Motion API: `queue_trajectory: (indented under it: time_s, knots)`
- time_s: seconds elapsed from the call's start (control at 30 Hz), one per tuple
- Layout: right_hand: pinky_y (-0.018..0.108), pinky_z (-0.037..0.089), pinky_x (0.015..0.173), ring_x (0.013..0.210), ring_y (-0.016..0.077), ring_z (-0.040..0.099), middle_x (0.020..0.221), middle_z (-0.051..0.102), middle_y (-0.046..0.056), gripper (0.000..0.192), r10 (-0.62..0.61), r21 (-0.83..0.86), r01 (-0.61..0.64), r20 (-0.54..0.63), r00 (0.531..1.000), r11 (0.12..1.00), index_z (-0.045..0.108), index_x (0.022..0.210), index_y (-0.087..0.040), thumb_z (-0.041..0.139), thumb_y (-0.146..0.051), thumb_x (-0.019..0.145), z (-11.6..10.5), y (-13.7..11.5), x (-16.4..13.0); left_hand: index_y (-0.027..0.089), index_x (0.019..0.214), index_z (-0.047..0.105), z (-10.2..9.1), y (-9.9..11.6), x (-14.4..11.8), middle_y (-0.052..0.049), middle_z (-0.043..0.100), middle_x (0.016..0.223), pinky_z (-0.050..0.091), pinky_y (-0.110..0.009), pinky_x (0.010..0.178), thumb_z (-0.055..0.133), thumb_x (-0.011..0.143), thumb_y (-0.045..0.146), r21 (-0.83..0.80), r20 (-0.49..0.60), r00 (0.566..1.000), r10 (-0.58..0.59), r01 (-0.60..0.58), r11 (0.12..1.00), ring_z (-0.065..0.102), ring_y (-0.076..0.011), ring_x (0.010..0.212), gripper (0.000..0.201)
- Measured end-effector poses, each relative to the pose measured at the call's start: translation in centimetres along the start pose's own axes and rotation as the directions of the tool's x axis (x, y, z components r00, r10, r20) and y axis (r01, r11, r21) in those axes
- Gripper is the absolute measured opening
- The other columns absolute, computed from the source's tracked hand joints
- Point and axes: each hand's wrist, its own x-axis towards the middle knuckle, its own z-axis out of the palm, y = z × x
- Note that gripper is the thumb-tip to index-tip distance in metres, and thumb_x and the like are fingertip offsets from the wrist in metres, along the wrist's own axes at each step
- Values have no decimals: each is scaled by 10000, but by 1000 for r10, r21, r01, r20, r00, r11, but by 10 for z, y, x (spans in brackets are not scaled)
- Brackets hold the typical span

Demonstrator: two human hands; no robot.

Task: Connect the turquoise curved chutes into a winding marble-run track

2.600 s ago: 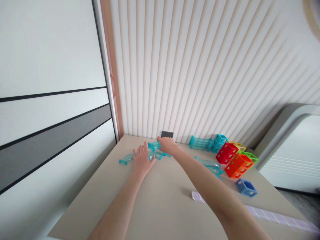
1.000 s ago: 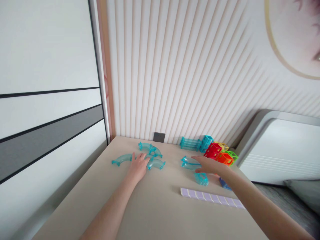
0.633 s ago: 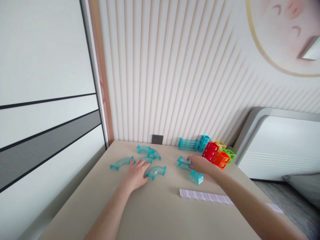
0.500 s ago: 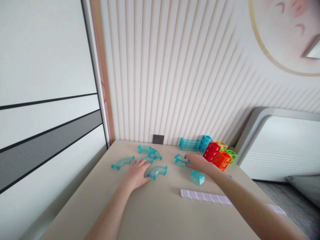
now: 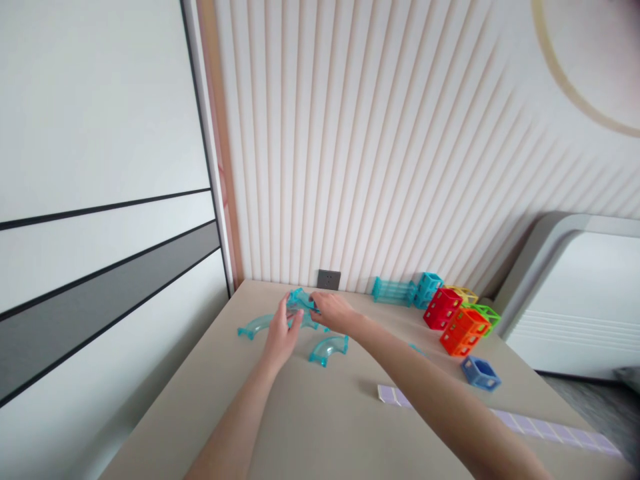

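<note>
My right hand (image 5: pixel 334 312) is closed on the end of a translucent teal tube piece (image 5: pixel 299 298), over the far left part of the table. My left hand (image 5: pixel 283 337) grips the same piece from the left, thumb and fingers on either side; its exact hold is partly hidden. Behind and below the hands lie more teal tubes, among them a curved tube (image 5: pixel 259 325) to the left. Another curved tube (image 5: pixel 330 348) rests nearer to me, touched by neither hand.
Along the right stand a teal rack-like piece (image 5: pixel 394 291), blue frame blocks (image 5: pixel 428 289), red blocks (image 5: pixel 443 308), orange blocks (image 5: pixel 464 331) and a blue open block (image 5: pixel 480 373). A purple strip (image 5: pixel 555 432) crosses the table (image 5: pixel 320 427) under my right forearm. The ribbed wall (image 5: pixel 300 167) bounds the back.
My right hand has moved left from beside the blocks, bringing a teal tube piece to my left hand. My left hand has risen from the table and closed. The view has shifted slightly.
</note>
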Motion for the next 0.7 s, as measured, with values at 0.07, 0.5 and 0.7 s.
queue_trajectory:
  time_s: [0.07,0.5,0.7]
  knots:
    - [319,476,824,1074,275,696,1188,732,127,312,-26,18,26,23,999,999,591,1241,-173,543,-301,962,7,-9,16,176,1366,464,-4,-8,6,-152,713,1194,587,-426,933,494,950,524,-27,-88,995,-53,51,998,732,-254,1027,543]
    - [395,516,882,1136,300,683,1242,717,137,309,-11,10,10,141,990,1000,662,1221,-221,527,-372,988,26,4,63,172,1265,528,-24,-26,20,-108,729,1057,584,-375,848,478,942,312,206,-326,939,-105,179,962,731,-220,866,355]
    - [453,496,955,1231,328,624,1402,612,174,443,15,-19,-13,106,994,1000,549,1394,-196,514,-415,1010,32,4,60,159,1316,514,-29,-21,17,-160,679,1225,502,-442,1007,409,973,248,452,-299,953,-50,187,872,658,-273,1131,370]
